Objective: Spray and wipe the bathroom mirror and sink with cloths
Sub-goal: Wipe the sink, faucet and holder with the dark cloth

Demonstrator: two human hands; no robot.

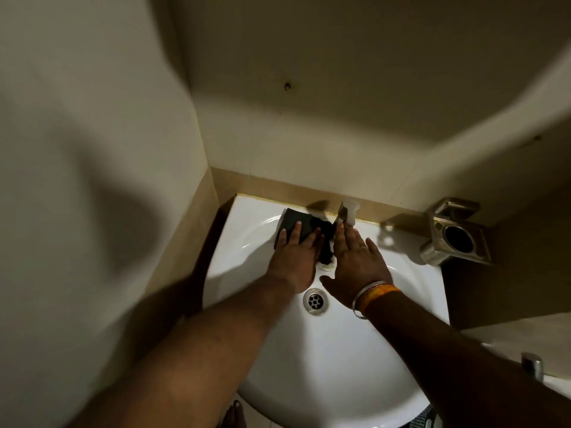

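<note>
A white sink (355,350) fills the lower middle, its round drain (314,301) in the basin. A dark cloth (296,222) lies on the back left slope of the basin, part of it bunched toward the middle. My left hand (295,253) lies flat on the cloth, fingers spread over it and pressing it onto the basin. My right hand (355,264) hovers over the basin's middle with fingers straight and apart, holding nothing. Its fingertips reach the base of the tap (347,213) at the back rim. No mirror shows.
A metal holder with a round opening (457,239) sticks out from the right wall just above the sink's rim. Cream walls close in on the left and back. A second metal fitting (533,367) sits at the lower right. My foot (234,415) shows below the sink.
</note>
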